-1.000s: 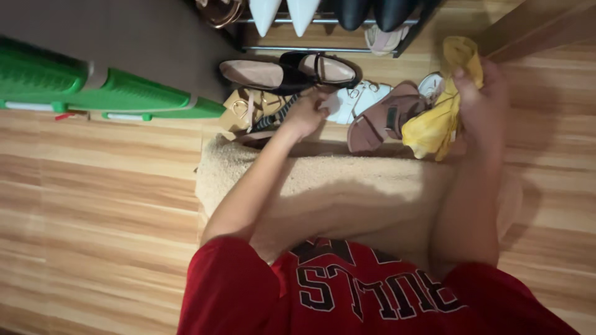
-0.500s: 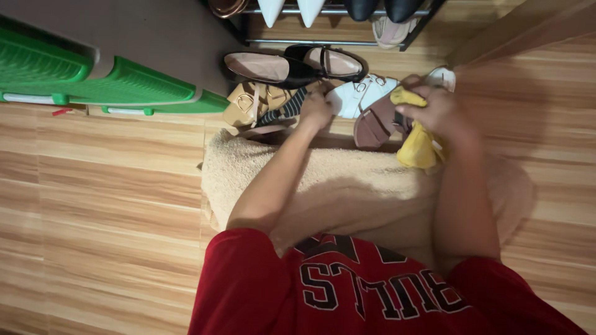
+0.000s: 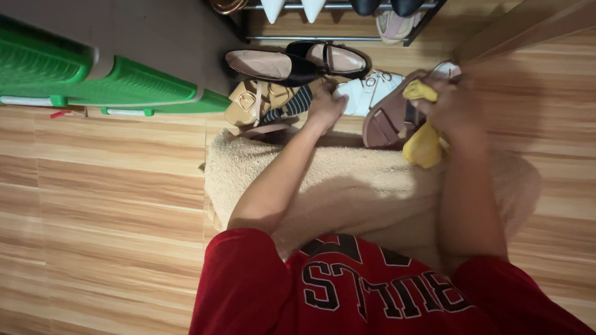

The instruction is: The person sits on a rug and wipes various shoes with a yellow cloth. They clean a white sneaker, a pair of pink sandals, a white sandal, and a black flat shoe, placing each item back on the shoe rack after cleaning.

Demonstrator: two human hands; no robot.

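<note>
My right hand point(image 3: 456, 108) grips a crumpled yellow cloth point(image 3: 424, 142) and presses it against a brown strapped sandal point(image 3: 388, 118) that leans up from the floor. My left hand point(image 3: 326, 105) rests among the shoes, its fingers on a white sandal point(image 3: 366, 93) next to a striped sandal point(image 3: 297, 105). Whether the left fingers close around the white sandal is not visible. A tan buckled sandal point(image 3: 248, 102) and a pair of black flats with beige insoles point(image 3: 298, 62) lie just beyond.
A beige fuzzy mat point(image 3: 347, 186) lies under my arms on the wooden floor point(image 3: 99, 205). A green plastic barrier point(image 3: 93, 77) runs along the left. A metal shoe rack point(image 3: 329, 15) with white and dark shoes stands at the top.
My right hand came down and left with the yellow cloth onto the brown sandal, which now tilts up more. My left hand shifted slightly right towards the white sandal.
</note>
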